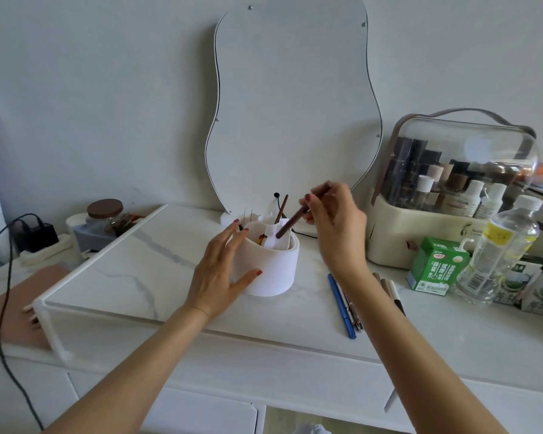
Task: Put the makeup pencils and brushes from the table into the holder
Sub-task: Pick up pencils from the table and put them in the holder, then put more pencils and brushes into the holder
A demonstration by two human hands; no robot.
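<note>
A white round holder (275, 270) with inner compartments stands in the middle of the table. My left hand (220, 274) rests against its left side, fingers spread along the wall. My right hand (336, 220) pinches a brown makeup pencil (290, 222), tilted, its lower tip just over the holder's right rim. Another brown pencil (281, 208) stands inside the holder, with small items beside it. On the table to the right lie a blue pencil (342, 305), thin grey pencils next to it, and beige-handled brushes (391, 291) partly hidden by my right forearm.
A wavy mirror (292, 104) leans on the wall behind. At right stand a clear-lidded cosmetics case (452, 189), a green carton (436, 264) and a plastic bottle (499, 252). A glass riser shelf (113, 267) occupies the left, with a jar (104, 214) and charger cable beyond.
</note>
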